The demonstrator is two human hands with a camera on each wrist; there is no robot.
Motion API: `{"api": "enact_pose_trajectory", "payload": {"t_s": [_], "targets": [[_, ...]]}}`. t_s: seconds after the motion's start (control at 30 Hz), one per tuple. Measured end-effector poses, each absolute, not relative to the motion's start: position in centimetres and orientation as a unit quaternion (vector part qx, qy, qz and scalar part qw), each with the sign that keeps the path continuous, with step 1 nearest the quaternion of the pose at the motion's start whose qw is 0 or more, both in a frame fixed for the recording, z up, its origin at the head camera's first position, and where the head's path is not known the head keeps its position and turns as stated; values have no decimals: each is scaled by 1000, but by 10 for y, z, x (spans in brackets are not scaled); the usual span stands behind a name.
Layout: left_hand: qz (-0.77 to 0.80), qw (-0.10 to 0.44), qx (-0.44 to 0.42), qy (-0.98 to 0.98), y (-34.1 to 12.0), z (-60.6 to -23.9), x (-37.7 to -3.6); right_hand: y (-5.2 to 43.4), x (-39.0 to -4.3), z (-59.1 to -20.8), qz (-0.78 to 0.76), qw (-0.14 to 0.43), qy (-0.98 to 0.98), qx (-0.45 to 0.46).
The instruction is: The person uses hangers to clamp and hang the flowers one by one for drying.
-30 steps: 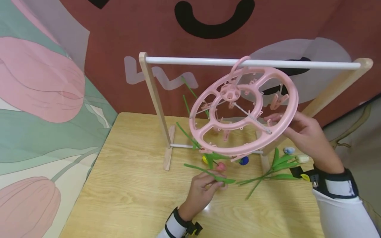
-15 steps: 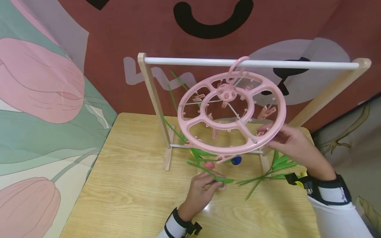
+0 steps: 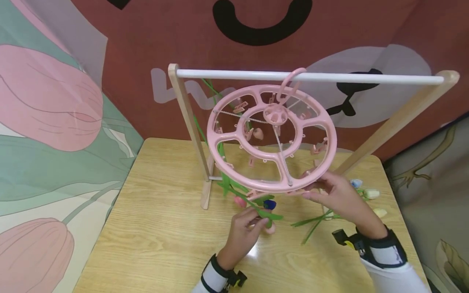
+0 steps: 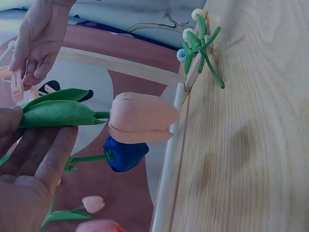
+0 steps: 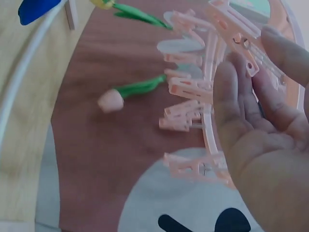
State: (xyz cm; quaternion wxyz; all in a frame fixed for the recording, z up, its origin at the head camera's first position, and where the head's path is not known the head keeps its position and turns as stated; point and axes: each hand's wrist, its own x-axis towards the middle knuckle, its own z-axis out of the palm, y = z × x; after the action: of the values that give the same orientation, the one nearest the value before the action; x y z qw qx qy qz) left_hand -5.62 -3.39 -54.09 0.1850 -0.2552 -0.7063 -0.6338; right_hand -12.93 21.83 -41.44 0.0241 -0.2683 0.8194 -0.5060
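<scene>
Left hand (image 3: 244, 228) pinches a pink tulip (image 4: 142, 118) by its leaf, right hand (image 3: 335, 194) grips the round peg hanger (image 3: 272, 138) rim at 5 o'clock, hanger hooked on the rail (image 3: 234, 75).

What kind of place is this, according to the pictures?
Probably a staged indoor work corner, not a lived-in room: a printed cartoon cloth backdrop, a light wooden table, and on it a small wooden rack carrying a pink round peg hanger with artificial tulips.
</scene>
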Motion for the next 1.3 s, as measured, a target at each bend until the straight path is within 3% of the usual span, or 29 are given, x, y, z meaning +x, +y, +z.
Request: {"api": "enact_pose_trajectory", "payload": {"t_s": [0.47, 0.77, 1.3], "targets": [[-623, 222, -207, -721, -35, -535, -61, 179, -100, -445, -653, -73, 706, -263], [-604, 245, -225, -725, -36, -538, -66, 159, -93, -451, -663, -91, 704, -235], [-583, 219, -237, -745, -36, -533, -70, 151, -95, -453, -679, -95, 683, -252]]}}
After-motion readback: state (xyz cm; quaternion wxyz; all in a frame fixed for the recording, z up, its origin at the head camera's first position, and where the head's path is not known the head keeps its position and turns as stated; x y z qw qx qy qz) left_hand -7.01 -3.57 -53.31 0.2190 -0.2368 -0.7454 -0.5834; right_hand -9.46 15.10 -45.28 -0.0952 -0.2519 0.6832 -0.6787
